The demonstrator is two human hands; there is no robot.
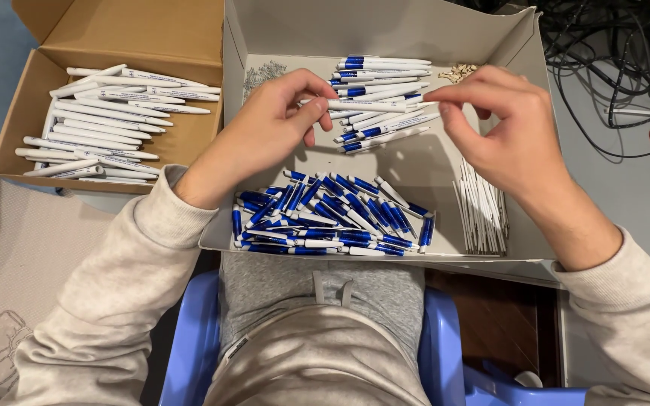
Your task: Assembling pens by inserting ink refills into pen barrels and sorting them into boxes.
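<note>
My left hand (268, 128) and my right hand (502, 131) hold a white pen barrel (374, 106) between them, level, above a grey cardboard box (490, 45). The left fingers pinch its left end and the right fingertips grip its right end. Below the hands lies a heap of blue and white pen halves (332, 218). Behind the held barrel is a stack of assembled blue and white pens (381, 79). A bundle of thin white refills (481, 210) lies under my right wrist.
A brown cardboard box (16, 113) at the left holds several white pens (107, 120). Small springs (261, 75) and tan small parts (457, 73) lie at the grey box's back. Black cables (611, 53) tangle at the right. I sit on a blue chair (189, 338).
</note>
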